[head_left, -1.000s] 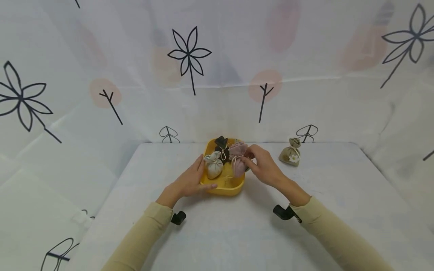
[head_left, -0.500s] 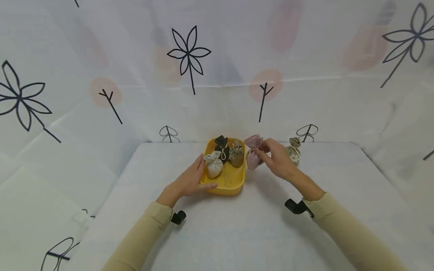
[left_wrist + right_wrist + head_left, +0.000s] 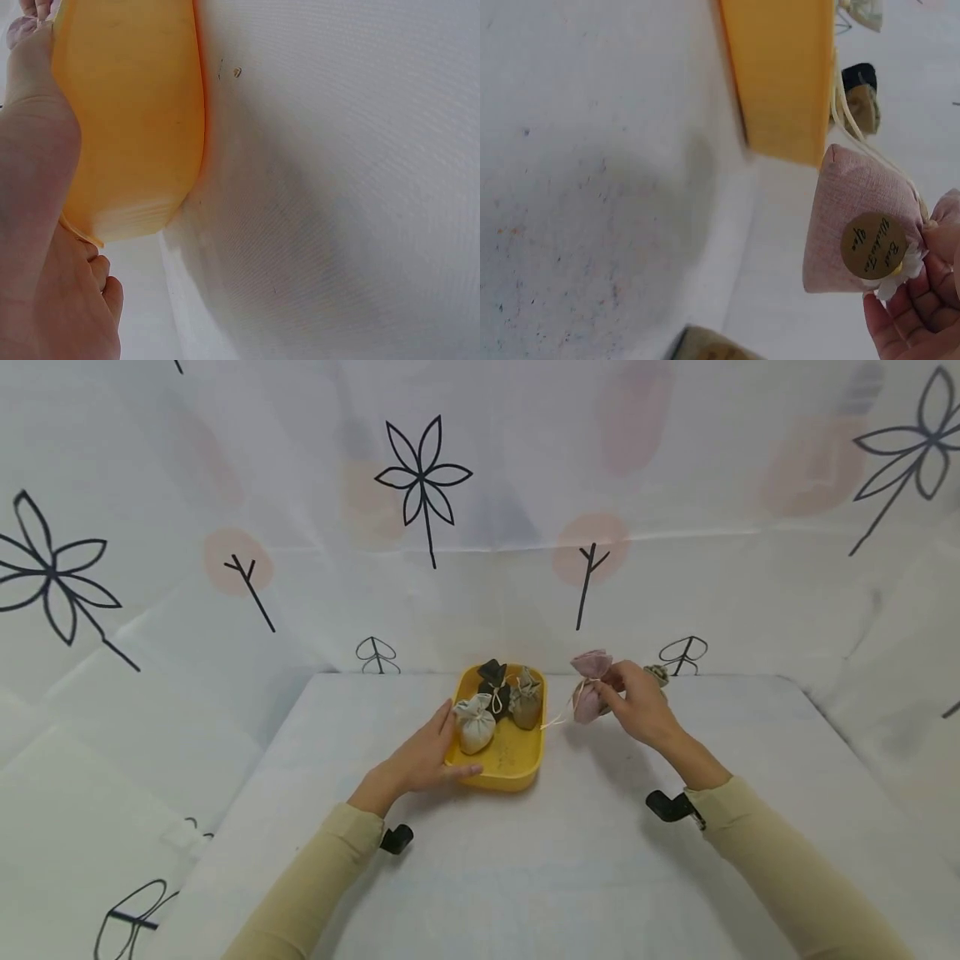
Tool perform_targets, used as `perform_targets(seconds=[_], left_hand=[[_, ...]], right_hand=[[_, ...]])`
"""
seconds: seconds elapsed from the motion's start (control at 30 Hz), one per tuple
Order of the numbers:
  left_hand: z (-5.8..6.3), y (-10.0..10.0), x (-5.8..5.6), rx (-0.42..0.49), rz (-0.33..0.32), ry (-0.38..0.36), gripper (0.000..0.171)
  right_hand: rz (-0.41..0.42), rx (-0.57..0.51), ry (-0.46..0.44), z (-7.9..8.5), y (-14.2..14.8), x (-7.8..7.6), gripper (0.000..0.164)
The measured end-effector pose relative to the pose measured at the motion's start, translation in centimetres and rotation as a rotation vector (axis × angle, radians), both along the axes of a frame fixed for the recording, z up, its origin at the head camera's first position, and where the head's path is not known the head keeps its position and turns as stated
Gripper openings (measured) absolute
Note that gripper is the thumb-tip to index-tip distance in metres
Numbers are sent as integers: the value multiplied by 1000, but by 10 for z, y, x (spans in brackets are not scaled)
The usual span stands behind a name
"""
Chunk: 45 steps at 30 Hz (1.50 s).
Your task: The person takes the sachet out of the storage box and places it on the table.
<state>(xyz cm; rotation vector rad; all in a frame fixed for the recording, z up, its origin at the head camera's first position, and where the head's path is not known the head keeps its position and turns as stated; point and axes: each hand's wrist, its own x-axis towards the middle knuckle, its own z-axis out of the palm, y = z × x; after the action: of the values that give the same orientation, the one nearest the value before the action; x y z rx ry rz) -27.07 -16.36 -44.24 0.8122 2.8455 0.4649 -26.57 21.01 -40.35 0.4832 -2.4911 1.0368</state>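
Note:
In the head view a yellow plastic tub [image 3: 510, 781] stands on the table. My left hand [image 3: 420, 758] holds its near left corner, thumb along the front rim and fingers at the left side. A pink drawstring sachet [image 3: 587, 703] hangs from my right hand [image 3: 637, 700], its gathered neck pinched between thumb and fingers, above the table right of the tub. The right wrist view shows a round brown label [image 3: 873, 246] and a white flower on it. Inside the tub sit a cream sachet [image 3: 476, 731], a black sachet [image 3: 492, 681] and a brown-green sachet [image 3: 526, 703].
An olive sachet [image 3: 658, 673] stands on the table behind my right hand, mostly hidden in the head view. White cloth covers the table [image 3: 480, 877], and a white printed curtain [image 3: 495, 602] rises behind its back edge.
My right hand has lifted the pink sachet out of the tub and carried it to the right, uncovering the brown-green sachet. The left hand stays on the tub.

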Motion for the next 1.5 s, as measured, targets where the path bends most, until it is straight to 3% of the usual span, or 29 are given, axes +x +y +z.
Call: perform_targets(seconds=[0.3, 0.8, 1.23, 1.5], left_hand=[[-1, 3, 2, 12, -33, 27, 122], [1, 4, 1, 14, -23, 11, 123], [4, 3, 2, 7, -19, 24, 123], [3, 2, 2, -10, -7, 6, 121]], right_hand=[[-96, 27, -62, -11, 14, -9, 23], [-137, 90, -128, -35, 10, -21, 18], [-99, 111, -107, -44, 14, -24, 14], [-80, 95, -86, -45, 17, -18, 22]])
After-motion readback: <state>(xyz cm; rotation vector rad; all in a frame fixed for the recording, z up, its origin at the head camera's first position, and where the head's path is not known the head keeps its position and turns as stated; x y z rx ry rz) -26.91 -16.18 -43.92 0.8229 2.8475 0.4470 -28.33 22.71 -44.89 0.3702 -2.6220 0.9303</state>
